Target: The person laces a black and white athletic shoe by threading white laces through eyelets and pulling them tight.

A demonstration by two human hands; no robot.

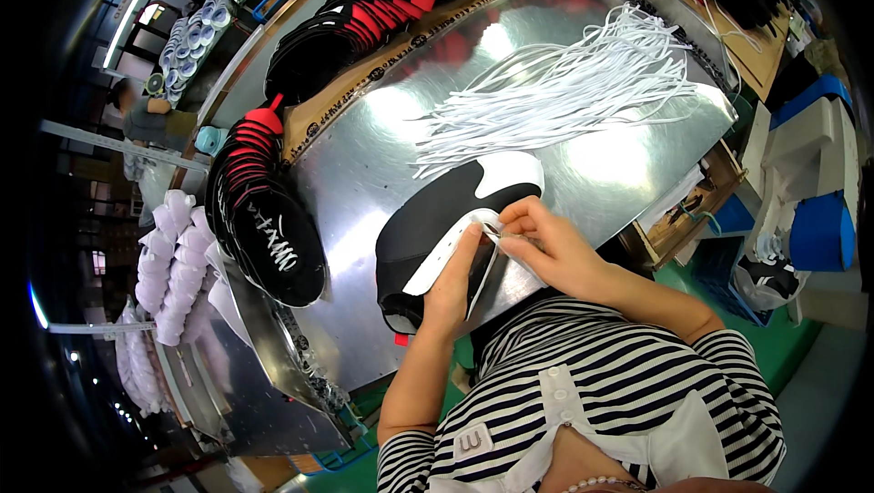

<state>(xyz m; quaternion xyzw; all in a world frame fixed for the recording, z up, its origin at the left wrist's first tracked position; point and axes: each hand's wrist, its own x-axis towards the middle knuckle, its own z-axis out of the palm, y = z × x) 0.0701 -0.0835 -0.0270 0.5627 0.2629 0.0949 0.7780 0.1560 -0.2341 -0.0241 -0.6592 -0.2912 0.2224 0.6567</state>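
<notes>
A shoe-making workshop: the metal worktop (pixel 364 156) has a black-and-white shoe upper (pixel 419 229) near the centre, loose white laces (pixel 564 83) between one and two o'clock, and nested red-and-black uppers (pixel 355 33) at eleven. A strip light (pixel 137 9) shines at ten; stacked white pieces (pixel 177 261) stand at nine.

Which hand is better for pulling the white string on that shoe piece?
Probably the right hand: its fingers are close to the white string, while the left hand holds the shoe piece.
</notes>
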